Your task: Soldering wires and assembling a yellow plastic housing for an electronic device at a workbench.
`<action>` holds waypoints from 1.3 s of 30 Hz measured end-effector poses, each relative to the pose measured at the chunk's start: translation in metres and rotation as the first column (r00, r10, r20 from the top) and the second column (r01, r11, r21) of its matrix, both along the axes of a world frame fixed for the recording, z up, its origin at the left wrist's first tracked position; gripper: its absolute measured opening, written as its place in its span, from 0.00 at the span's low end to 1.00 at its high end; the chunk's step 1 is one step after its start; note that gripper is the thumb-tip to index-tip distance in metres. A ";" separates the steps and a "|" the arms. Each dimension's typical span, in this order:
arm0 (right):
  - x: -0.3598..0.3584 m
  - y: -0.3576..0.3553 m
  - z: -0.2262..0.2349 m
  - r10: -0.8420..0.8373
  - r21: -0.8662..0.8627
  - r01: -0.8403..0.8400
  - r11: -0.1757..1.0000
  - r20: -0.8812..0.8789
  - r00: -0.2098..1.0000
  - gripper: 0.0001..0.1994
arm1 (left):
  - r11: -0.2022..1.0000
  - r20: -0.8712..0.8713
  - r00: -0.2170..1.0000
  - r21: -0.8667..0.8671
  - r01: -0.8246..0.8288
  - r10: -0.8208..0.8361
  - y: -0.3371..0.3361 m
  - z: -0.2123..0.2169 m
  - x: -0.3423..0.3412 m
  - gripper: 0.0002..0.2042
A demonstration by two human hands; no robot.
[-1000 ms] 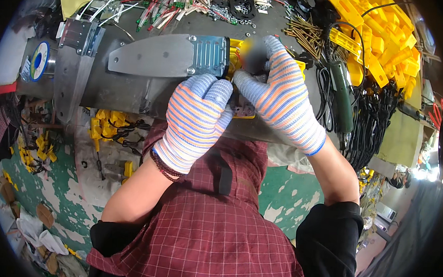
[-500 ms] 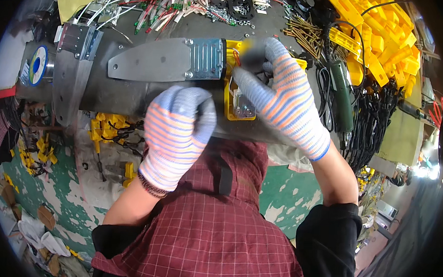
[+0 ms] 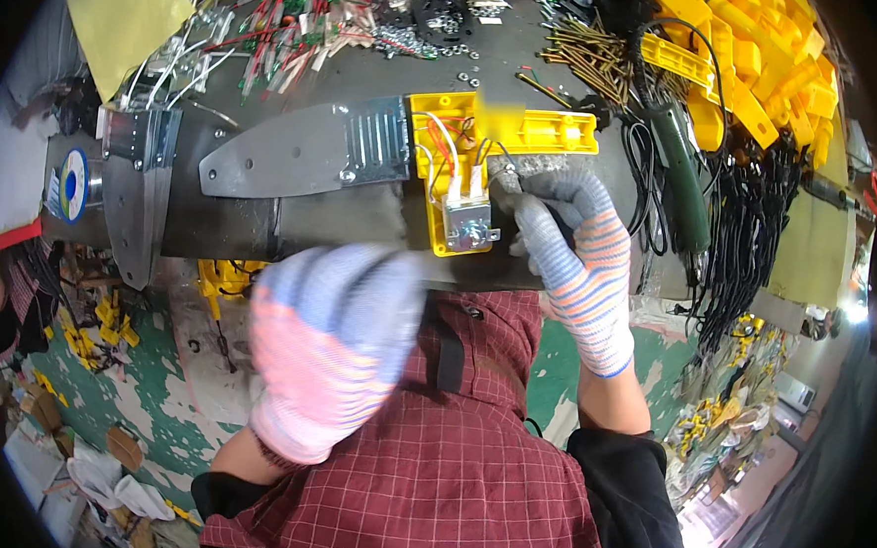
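Yellow plastic marks the housing (image 3: 465,141) lying open on the dark table (image 3: 262,230), joined to a flat grey metal plate (image 3: 296,152) with a ribbed end; red and white wires run to a small metal switch block (image 3: 468,226) inside it. The right hand (image 3: 573,261), in a striped knit glove, presses curled fingers (image 3: 535,225) against the housing's right edge. The left hand (image 3: 330,348), gloved and blurred, hangs off the table, fingers loosely bent, holding nothing. A green screwdriver (image 3: 686,188) lies beside black cables (image 3: 748,231).
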State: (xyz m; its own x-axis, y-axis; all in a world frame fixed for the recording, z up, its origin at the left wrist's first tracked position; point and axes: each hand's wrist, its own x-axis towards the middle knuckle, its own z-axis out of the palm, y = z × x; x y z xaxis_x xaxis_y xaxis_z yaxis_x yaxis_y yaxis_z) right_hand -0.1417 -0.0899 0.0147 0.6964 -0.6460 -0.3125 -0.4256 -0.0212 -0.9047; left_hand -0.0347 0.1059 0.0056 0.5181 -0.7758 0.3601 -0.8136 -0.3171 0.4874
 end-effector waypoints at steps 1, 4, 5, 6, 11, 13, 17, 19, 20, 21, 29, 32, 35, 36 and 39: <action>0.005 0.001 -0.003 -0.009 0.067 0.006 0.998 0.036 0.999 0.09 | 0.998 0.012 0.999 -0.047 0.031 -0.030 -0.018 0.003 -0.002 0.14; 0.013 0.001 -0.016 0.209 -0.321 -0.158 0.934 0.132 0.969 0.12 | 0.996 -0.025 0.996 0.022 0.082 -0.081 -0.044 -0.009 -0.001 0.16; 0.012 -0.003 -0.022 0.316 -0.481 -0.229 0.846 0.107 0.943 0.14 | 0.998 -0.035 0.998 -0.025 0.057 -0.058 -0.046 -0.020 -0.003 0.17; 0.012 -0.001 -0.020 0.317 -0.514 -0.255 0.819 0.035 0.948 0.14 | 0.997 -0.049 0.998 -0.069 0.035 -0.039 -0.047 -0.027 -0.004 0.18; 0.007 -0.004 -0.029 0.329 -0.675 -0.210 0.707 0.051 0.943 0.13 | 0.997 -0.085 0.994 -0.061 0.056 -0.061 -0.046 -0.028 -0.006 0.17; 0.006 -0.001 -0.027 0.186 -0.340 -0.120 0.933 0.170 0.968 0.12 | 0.992 -0.040 0.996 -0.104 0.076 -0.081 -0.047 -0.030 -0.002 0.18; 0.008 0.001 -0.032 0.015 -0.037 -0.004 0.999 0.318 0.948 0.09 | 0.982 -0.066 0.989 -0.147 0.121 -0.132 -0.046 -0.036 0.001 0.19; 0.008 -0.004 -0.037 0.074 -0.134 -0.035 0.990 0.300 0.951 0.09 | 0.985 -0.049 0.993 -0.146 0.096 -0.104 -0.045 -0.039 0.000 0.22; 0.009 -0.005 -0.039 0.071 -0.145 -0.025 0.989 0.323 0.944 0.09 | 0.991 -0.064 0.995 -0.116 0.067 -0.075 -0.045 -0.034 -0.001 0.23; 0.009 -0.006 -0.041 0.071 -0.157 -0.016 0.987 0.346 0.936 0.08 | 0.996 -0.076 0.996 -0.087 0.036 -0.042 -0.047 -0.030 -0.001 0.25; 0.010 -0.008 -0.045 0.109 -0.224 -0.025 0.974 0.370 0.922 0.08 | 0.984 -0.026 0.990 0.102 0.143 -0.142 -0.051 -0.017 0.013 0.27; 0.010 -0.009 -0.048 0.095 -0.243 0.000 0.970 0.381 0.920 0.06 | 0.980 -0.018 0.985 0.103 0.172 -0.172 -0.052 -0.013 0.016 0.27; 0.010 -0.010 -0.047 0.152 -0.338 -0.014 0.941 0.387 0.910 0.04 | 0.976 -0.071 0.982 0.121 0.181 -0.173 -0.050 -0.011 0.016 0.27; 0.009 -0.012 -0.045 0.169 -0.311 -0.045 0.949 0.386 0.907 0.04 | 0.975 -0.069 0.983 0.130 0.178 -0.170 -0.051 -0.011 0.015 0.26; 0.007 -0.016 -0.044 0.210 -0.284 -0.101 0.953 0.384 0.899 0.05 | 0.970 -0.059 0.983 0.164 0.182 -0.174 -0.054 -0.007 0.017 0.26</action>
State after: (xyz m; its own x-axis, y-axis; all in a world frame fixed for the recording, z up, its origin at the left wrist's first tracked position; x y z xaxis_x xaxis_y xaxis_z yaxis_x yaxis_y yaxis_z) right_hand -0.1346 -0.1062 -0.0292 0.8248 -0.5372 0.1766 0.0052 -0.3052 -0.9523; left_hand -0.0181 0.0522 -0.0013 0.3785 -0.9044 0.1970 -0.8433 -0.2492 0.4762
